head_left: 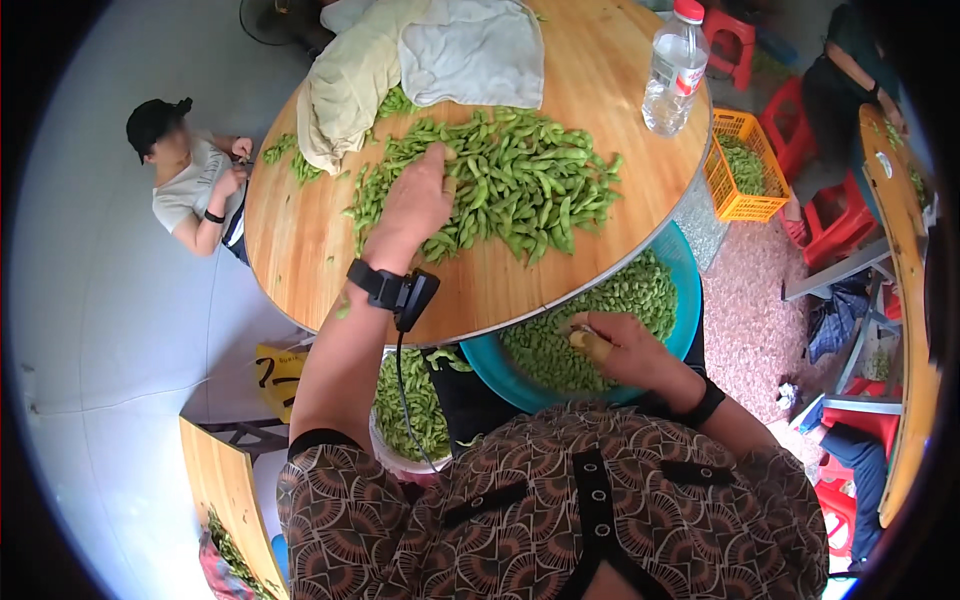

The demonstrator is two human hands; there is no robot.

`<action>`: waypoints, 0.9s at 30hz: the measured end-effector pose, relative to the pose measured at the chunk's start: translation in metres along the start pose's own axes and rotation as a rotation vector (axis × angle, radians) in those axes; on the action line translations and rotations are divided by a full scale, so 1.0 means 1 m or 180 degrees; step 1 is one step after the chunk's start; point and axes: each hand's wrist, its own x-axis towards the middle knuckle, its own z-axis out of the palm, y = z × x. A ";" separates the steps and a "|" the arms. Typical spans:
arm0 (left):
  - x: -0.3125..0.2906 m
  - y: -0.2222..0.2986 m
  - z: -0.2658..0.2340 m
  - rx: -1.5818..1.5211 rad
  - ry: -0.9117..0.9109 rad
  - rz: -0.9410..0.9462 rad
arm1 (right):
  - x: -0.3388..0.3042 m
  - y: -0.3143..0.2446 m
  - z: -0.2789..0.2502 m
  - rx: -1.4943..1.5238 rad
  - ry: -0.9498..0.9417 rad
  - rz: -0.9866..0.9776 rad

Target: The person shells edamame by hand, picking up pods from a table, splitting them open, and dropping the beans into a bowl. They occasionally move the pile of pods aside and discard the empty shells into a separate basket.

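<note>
My left hand (413, 205) reaches onto a loose pile of green soybean pods (530, 180) on the round wooden table (290, 250). Its thumb and forefinger stand apart among the pods; the other fingers are mostly hidden. Over a teal basin (685, 290) at the table's near edge is my right hand (625, 348), with its fingers pinched together. What sits in that pinch is too small to make out. Pale yellowish coverings show on fingers of both hands. Shelled green beans (640, 300) lie in the basin.
Cloths (470, 50) cover part of the pile's far side. A water bottle (675, 75) stands at the table's right. A yellow crate (745, 165) and a tub of pods (405, 410) stand lower down. Another person (195, 180) is at the left; red stools (835, 215) are right.
</note>
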 end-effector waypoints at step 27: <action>-0.132 0.106 0.036 -0.2581 -0.0247 0.0143 | 0.005 -0.028 0.002 0.2432 0.0150 0.0234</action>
